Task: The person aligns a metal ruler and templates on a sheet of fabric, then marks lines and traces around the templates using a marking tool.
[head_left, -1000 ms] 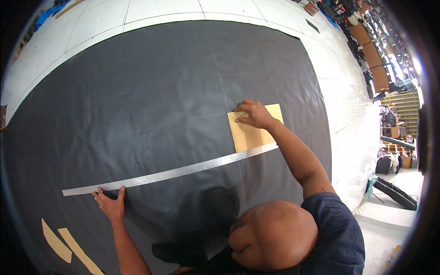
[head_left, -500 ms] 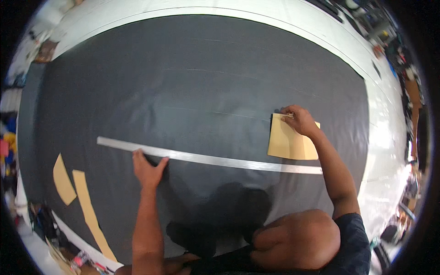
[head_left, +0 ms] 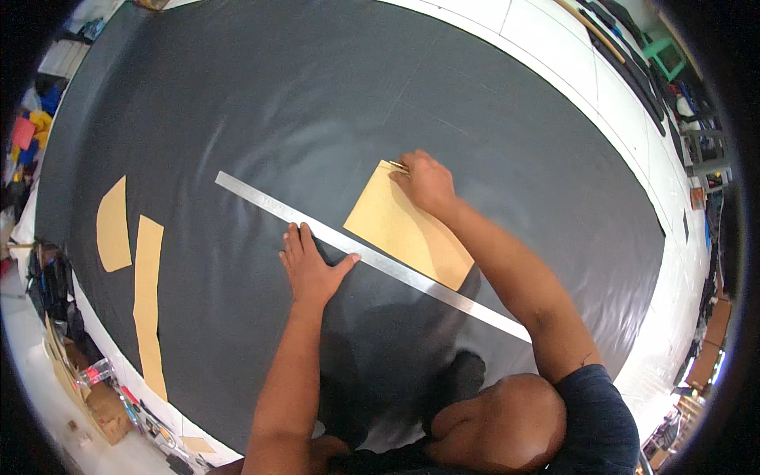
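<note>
A long metal ruler (head_left: 400, 273) lies slantwise on a wide black sheet of material (head_left: 261, 332). Spread flat, my left hand (head_left: 311, 269) rests its fingertips and thumb along the ruler's near edge. Beyond the ruler is a tan card piece (head_left: 412, 229), its long lower edge close alongside the metal. My right hand (head_left: 427, 186) is closed at the card's far edge, gripping it there. A thin pale stick-like thing pokes out by those fingers, too small to name. My right forearm hides part of the card's right side.
Two more tan pieces lie at the left, a curved one (head_left: 115, 229) and a long narrow strip (head_left: 149, 309). White tiled floor (head_left: 538, 39) borders the sheet. Tools and a bottle (head_left: 95, 372) clutter the lower left; a green stool (head_left: 665, 57) stands far right. My bent knee (head_left: 507, 419) is near.
My right hand has brought the tan card leftward along the ruler, closer to my left hand. The whole view has turned, so ruler and sheet appear more slanted. My left hand stays at the ruler.
</note>
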`<state>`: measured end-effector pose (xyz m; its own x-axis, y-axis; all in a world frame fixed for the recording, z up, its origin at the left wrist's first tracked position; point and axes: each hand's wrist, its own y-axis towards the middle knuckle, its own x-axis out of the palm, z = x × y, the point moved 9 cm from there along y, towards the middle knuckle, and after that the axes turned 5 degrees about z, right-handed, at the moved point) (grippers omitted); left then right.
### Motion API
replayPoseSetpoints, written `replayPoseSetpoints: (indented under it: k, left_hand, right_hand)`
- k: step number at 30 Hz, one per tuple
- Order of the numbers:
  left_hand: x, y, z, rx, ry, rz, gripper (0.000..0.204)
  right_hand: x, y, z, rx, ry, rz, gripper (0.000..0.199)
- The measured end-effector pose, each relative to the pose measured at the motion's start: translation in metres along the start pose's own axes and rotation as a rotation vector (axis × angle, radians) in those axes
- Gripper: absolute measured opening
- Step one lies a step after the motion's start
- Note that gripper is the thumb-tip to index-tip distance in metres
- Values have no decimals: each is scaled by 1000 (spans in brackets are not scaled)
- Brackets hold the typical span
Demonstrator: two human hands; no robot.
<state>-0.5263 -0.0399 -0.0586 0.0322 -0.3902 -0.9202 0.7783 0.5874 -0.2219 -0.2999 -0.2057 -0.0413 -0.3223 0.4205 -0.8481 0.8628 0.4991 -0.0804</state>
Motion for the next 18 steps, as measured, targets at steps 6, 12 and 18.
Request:
replayPoseSetpoints:
  k: [6, 12, 18]
  left_hand:
    - [-5, 1, 3, 9, -2, 12, 122]
    - [-1, 0, 4, 11, -3, 6, 122]
    - [-1, 1, 1, 2, -18, 14, 122]
  right_hand:
    - [6, -5, -10, -82, -16, 52, 30]
    - [6, -8, -7, -107, -38, 74, 29]
    - [5, -8, -11, -151, -32, 80, 29]
